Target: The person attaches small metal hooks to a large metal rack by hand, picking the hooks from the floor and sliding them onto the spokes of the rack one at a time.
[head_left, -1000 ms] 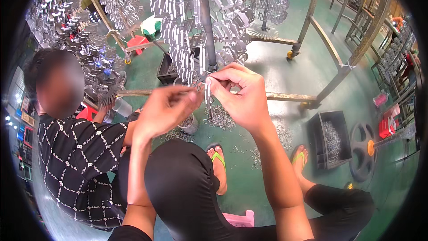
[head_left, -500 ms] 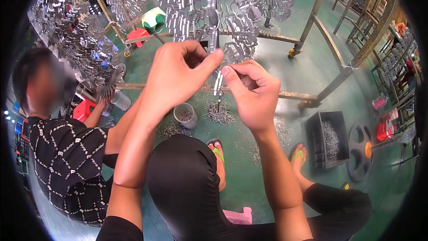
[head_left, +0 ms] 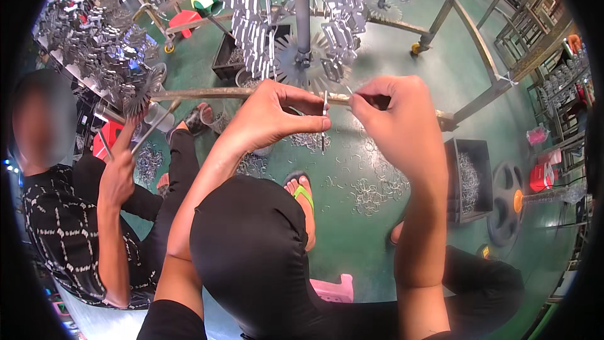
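Observation:
My left hand [head_left: 283, 115] is closed in a pinch on a narrow silvery metal bracket [head_left: 325, 113], seen nearly edge-on. To its right, my right hand [head_left: 402, 123] pinches a small thin metal hook [head_left: 350, 90], most of it hidden by the fingers. The hands are a short way apart, above the floor. Just beyond them, rows of similar silvery metal brackets [head_left: 251, 22] hang around a grey upright pole [head_left: 302, 9]. A toothed metal disc [head_left: 296, 66] sits low on that pole.
A rusty frame bar [head_left: 207, 93] crosses beyond my hands. Loose metal hooks [head_left: 371, 192] litter the green floor. A dark crate [head_left: 469, 179] of hooks stands right, beside a grey wheel-shaped base [head_left: 505, 204]. At left sits a co-worker [head_left: 75, 233] holding a rod [head_left: 157, 124].
My hands have moved apart, the right one rightward and up. The bracket now sits in my left fingertips. The co-worker's hand has come up with a rod, and the view has shifted.

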`<state>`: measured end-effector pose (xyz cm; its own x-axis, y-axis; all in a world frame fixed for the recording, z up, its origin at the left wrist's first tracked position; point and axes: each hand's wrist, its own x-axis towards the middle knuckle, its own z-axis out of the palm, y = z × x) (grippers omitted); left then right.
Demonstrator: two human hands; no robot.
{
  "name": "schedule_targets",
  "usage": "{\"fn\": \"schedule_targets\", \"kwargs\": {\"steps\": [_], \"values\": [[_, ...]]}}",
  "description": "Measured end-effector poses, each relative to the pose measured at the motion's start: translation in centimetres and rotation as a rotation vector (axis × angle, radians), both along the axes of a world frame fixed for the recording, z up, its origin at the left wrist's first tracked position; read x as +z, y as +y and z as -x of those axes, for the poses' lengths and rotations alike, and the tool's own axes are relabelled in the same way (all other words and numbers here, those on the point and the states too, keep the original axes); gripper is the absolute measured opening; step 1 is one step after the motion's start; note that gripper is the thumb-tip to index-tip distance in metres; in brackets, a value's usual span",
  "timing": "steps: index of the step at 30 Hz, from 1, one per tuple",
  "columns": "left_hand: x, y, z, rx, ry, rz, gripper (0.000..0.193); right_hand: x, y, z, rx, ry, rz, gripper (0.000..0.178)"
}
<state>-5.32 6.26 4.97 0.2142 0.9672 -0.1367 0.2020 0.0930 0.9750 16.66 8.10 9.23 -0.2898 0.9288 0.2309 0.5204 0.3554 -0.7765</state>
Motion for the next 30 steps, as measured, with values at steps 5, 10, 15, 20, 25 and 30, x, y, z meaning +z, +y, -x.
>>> {"fn": "schedule_targets", "kwargs": {"steps": [5, 10, 15, 20, 25, 30], "values": [[-1.8, -0.1, 0.2, 0.052, 0.001, 0.002, 0.044, -11.8, 3.0, -0.4, -0.01, -0.254, 0.234, 0.018], [-2.3, -0.3, 0.9, 0.081, 0.015, 0.022, 0.047, -17.0, 3.2, 0.3, -0.105, -0.002, 0.21, 0.019], [-2.2, -0.6, 1.4, 0.1, 0.065, 0.031, 0.045, -12.9, 2.6, 1.2, -0.098, 0.359, 0.3, 0.026], [-1.8, -0.5, 1.0, 0.055, 0.038, 0.026, 0.045, -7.3, 1.1, 1.5, 0.081, 0.749, 0.455, 0.018], [-0.9, -0.4, 0.4, -0.031, 0.062, 0.038, 0.039, -6.6, 1.1, 0.9, 0.204, 0.68, 0.478, 0.02], [-0.1, -0.6, 0.1, -0.044, 0.096, 0.036, 0.04, -5.6, 0.8, 0.1, 0.205, 0.651, 0.479, 0.021]]}}
